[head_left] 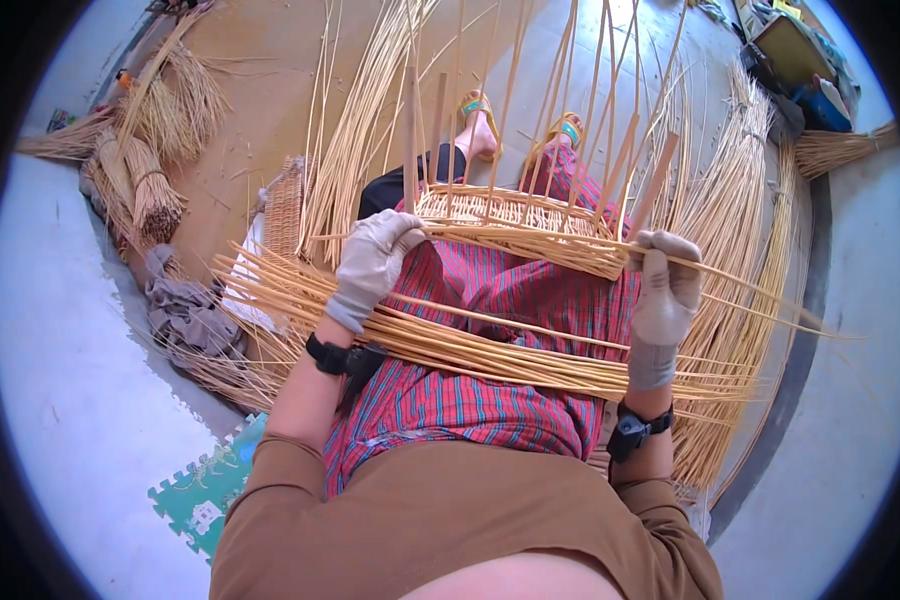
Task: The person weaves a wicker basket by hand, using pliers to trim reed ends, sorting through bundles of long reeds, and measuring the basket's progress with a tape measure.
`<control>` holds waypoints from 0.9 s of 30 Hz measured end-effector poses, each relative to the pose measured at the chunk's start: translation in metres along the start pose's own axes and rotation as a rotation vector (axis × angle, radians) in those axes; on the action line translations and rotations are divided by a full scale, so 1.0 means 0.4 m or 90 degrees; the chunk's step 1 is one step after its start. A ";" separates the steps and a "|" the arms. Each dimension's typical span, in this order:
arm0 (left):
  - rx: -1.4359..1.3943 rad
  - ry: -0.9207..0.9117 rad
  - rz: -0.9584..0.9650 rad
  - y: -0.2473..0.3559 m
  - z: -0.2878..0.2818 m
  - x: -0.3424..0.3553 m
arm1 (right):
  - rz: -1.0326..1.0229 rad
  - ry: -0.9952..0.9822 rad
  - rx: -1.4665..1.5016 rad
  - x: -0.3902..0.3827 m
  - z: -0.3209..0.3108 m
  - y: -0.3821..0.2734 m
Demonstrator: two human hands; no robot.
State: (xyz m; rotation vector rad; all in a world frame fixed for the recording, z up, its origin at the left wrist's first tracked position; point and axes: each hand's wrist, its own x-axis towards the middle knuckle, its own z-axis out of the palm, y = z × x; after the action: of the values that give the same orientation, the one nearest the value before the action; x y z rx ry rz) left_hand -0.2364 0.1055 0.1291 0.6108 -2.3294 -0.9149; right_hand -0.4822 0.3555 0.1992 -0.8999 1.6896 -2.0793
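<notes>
A partly woven wicker basket (515,215) rests across my lap, with thin rods and several flat wooden stakes standing up from it. My left hand (372,262), in a pale glove, pinches the wicker rods at the basket's near left corner. At the right corner, my gloved right hand (667,290) has its fingers closed round long wicker rods (745,285), whose ends stick out to the right. A bundle of loose wicker rods (470,352) lies over my thighs, below both hands. What sits under my fingers is partly hidden.
Long wicker bundles lie on the floor at the right (735,190) and ahead (370,110). Tied bundles (155,195) and a grey cloth (185,305) are at the left, near a woven wicker panel (285,205). A green foam mat (200,505) lies at lower left.
</notes>
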 end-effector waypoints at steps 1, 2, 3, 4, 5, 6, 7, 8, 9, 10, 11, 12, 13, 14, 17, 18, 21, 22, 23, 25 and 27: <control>-0.020 -0.048 0.027 0.020 0.010 0.005 | 0.012 -0.020 -0.049 0.001 -0.004 0.004; -0.047 -0.099 0.054 0.067 0.032 0.018 | 0.051 -0.074 -0.023 -0.013 0.012 0.016; -0.073 -0.150 0.082 0.105 0.054 0.026 | 0.090 -0.127 0.004 -0.033 0.032 0.044; -0.034 -0.130 0.099 0.127 0.068 0.024 | 0.124 -0.101 0.101 -0.043 0.033 0.079; -0.059 -0.109 0.021 0.126 0.067 0.028 | 0.141 -0.027 0.084 -0.037 0.017 0.083; -0.085 -0.087 -0.056 0.119 0.064 0.036 | 0.158 0.048 0.067 -0.024 -0.019 0.084; -0.111 -0.069 -0.134 0.109 0.061 0.044 | 0.176 0.126 0.050 -0.016 -0.061 0.088; -0.015 -0.008 -0.071 0.093 0.056 0.054 | 0.159 0.167 0.098 -0.016 -0.106 0.095; -0.032 0.020 -0.055 0.060 0.064 0.053 | 0.145 0.168 0.134 -0.018 -0.146 0.102; -0.067 0.012 -0.121 0.027 0.084 0.044 | 0.148 0.177 0.155 -0.015 -0.182 0.116; -0.104 0.009 -0.160 0.004 0.105 0.030 | 0.151 0.185 0.177 -0.012 -0.201 0.124; -0.140 0.007 -0.199 -0.019 0.125 0.013 | 0.157 0.189 0.185 -0.016 -0.214 0.133; -0.181 0.011 -0.208 -0.018 0.149 0.004 | 0.161 0.193 0.190 -0.017 -0.222 0.134; -0.221 0.014 -0.218 -0.020 0.165 -0.005 | 0.165 0.198 0.197 -0.017 -0.225 0.137; -0.214 0.016 -0.259 -0.017 0.173 -0.014 | 0.218 0.154 0.138 -0.022 -0.219 0.151; -0.218 0.020 -0.285 -0.015 0.170 -0.013 | 0.220 0.141 0.137 -0.022 -0.222 0.165; -0.237 0.064 -0.332 0.023 0.145 0.027 | 0.207 0.108 0.129 0.003 -0.237 0.196; -0.225 0.098 -0.296 0.048 0.144 0.042 | 0.199 0.095 0.127 0.011 -0.237 0.202; -0.215 0.130 -0.260 0.080 0.147 0.064 | 0.190 0.084 0.121 0.018 -0.237 0.202; -0.169 0.033 -0.243 0.086 0.194 0.092 | 0.192 0.063 0.101 0.023 -0.230 0.195; -0.152 -0.100 -0.326 0.035 0.259 0.092 | 0.187 0.042 0.080 0.025 -0.223 0.194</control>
State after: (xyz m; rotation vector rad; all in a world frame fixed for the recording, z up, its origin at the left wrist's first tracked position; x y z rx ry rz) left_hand -0.3327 0.1414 0.0880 1.0914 -2.1821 -1.4921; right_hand -0.5582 0.3975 0.1185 -0.5148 1.5929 -2.0053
